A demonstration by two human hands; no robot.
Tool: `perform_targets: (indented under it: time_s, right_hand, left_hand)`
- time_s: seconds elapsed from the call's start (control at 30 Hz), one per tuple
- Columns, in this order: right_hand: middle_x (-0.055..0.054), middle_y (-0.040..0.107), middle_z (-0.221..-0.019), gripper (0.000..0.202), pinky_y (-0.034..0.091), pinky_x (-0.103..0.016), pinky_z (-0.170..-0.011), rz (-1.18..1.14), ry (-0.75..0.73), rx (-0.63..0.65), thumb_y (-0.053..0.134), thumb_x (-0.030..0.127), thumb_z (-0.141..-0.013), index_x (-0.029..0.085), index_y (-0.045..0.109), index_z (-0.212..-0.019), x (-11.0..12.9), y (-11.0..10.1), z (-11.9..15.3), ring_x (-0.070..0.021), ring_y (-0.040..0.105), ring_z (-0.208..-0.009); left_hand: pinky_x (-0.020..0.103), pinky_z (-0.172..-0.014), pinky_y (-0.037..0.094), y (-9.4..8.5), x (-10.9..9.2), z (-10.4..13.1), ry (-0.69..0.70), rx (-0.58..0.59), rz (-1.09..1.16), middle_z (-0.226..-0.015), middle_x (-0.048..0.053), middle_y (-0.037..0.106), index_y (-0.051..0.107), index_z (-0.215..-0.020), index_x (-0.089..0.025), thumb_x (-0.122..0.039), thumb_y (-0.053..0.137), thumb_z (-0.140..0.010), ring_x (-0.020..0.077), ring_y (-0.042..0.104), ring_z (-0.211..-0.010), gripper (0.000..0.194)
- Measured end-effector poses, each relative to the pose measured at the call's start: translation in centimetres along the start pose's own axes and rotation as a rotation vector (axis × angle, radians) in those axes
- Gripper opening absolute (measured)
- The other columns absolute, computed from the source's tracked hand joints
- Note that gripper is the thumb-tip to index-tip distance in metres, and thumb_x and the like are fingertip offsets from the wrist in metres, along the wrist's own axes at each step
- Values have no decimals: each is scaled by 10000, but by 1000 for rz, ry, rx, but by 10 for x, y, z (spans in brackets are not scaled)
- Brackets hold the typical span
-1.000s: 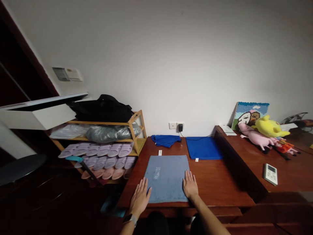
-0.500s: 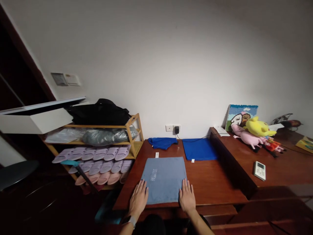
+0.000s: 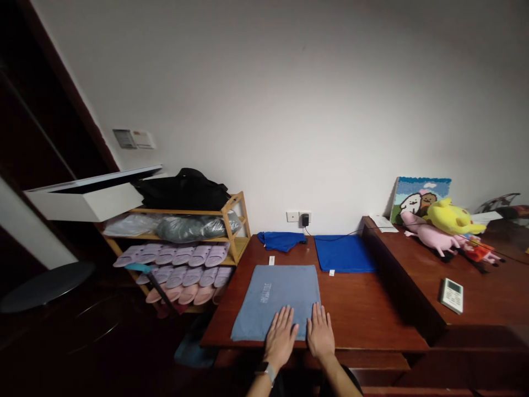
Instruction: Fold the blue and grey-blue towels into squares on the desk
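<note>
A grey-blue cloth (image 3: 273, 298), folded into a flat rectangle with pale lettering, lies at the front of the wooden table (image 3: 367, 320). Flat on its lower right part rests my left hand (image 3: 281, 337), fingers stretched out. My right hand (image 3: 320, 331) lies with straight fingers over the cloth's right edge. Neither hand grips anything. Behind the cloth are a crumpled blue cloth (image 3: 281, 241) and a flat, smooth blue cloth (image 3: 345, 255) with a small white tag. A white label (image 3: 271, 261) shows at the grey-blue cloth's far edge.
Left of the table stands a wooden rack (image 3: 236, 251) with several slippers (image 3: 190, 255) and a black bag (image 3: 182, 190). On the higher surface at right are plush toys (image 3: 430, 237), a picture (image 3: 421, 196) and a remote control (image 3: 452, 295). A charger (image 3: 305, 220) is plugged into the wall.
My left hand has moved right, from the cloth's left edge onto its lower right part. My right hand stays at the right edge. The view has shifted slightly left.
</note>
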State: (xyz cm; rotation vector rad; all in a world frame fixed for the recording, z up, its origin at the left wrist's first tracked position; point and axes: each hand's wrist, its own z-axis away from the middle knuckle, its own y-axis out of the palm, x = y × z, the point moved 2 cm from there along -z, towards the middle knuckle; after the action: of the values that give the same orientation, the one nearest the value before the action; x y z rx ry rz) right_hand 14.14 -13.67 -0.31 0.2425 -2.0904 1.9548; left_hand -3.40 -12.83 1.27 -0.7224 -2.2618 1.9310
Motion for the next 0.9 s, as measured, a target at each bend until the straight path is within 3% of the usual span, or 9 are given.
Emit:
perform_targets:
  time_s: [0.17,0.23,0.3,0.43,0.57,0.67,0.77,0.9]
  right_hand:
    - [-99,240,-1690,648,127,-469,-1286,22,10,-10,212,385,-1044,90,262,-1618,0,-2,3,-269,191,-1578]
    - [-99,242,-1690,649,125,-468,-1285,41,7,-4,207,382,-1043,87,264,-1618,1,-3,4,-269,185,-1580]
    - [-96,240,-1691,653,129,-467,-1284,51,5,5,207,385,-1042,83,266,-1617,2,-5,3,-273,182,-1580]
    - [-75,258,-1690,638,159,-474,-1278,11,14,-2,245,383,-1033,126,317,-1613,4,-15,6,-275,203,-1575]
    - [-48,375,-1657,558,255,-420,-1253,-68,-99,-90,333,330,-1000,200,539,-1502,-5,-31,24,-260,310,-1537]
    - [-68,558,-1514,445,399,-369,-1157,-154,-211,-129,435,317,-963,252,682,-1327,-22,-42,43,-257,522,-1367]
    - [-89,667,-1301,357,484,-335,-1045,-272,-276,-115,483,340,-968,266,717,-1227,-37,-52,54,-244,630,-1171]
    - [-73,700,-1066,322,515,-304,-932,-384,-304,-54,433,340,-1008,272,741,-1068,-45,-64,52,-224,666,-1014]
  left_hand:
    - [516,-1258,290,-14,103,57,-275,-226,-106,-1630,114,438,462,-1549,-182,-507,341,-1025,291,365,-1527,628]
    - [539,-1230,331,-18,133,76,-365,-332,-119,-1595,148,488,523,-1503,-157,-533,374,-1000,329,402,-1504,645]
    - [535,-1197,384,-21,151,88,-371,-398,-80,-1530,161,565,598,-1432,-153,-541,389,-987,340,470,-1454,626]
    - [497,-1091,506,-31,158,91,-294,-478,79,-1304,128,723,740,-1217,-222,-528,443,-964,317,638,-1260,496]
    - [456,-977,569,-49,154,87,-344,-502,209,-1123,105,783,771,-1098,-253,-497,482,-925,305,717,-1068,416]
    - [393,-941,572,-61,148,85,-483,-419,276,-1089,89,805,741,-1147,-261,-421,499,-905,282,744,-1018,378]
    - [346,-884,571,-73,142,84,-674,-294,330,-1075,93,815,693,-1226,-225,-377,496,-913,270,763,-990,399]
    - [323,-820,550,-87,136,81,-764,-170,320,-1105,108,812,736,-1020,-233,-394,494,-942,287,763,-1010,301]
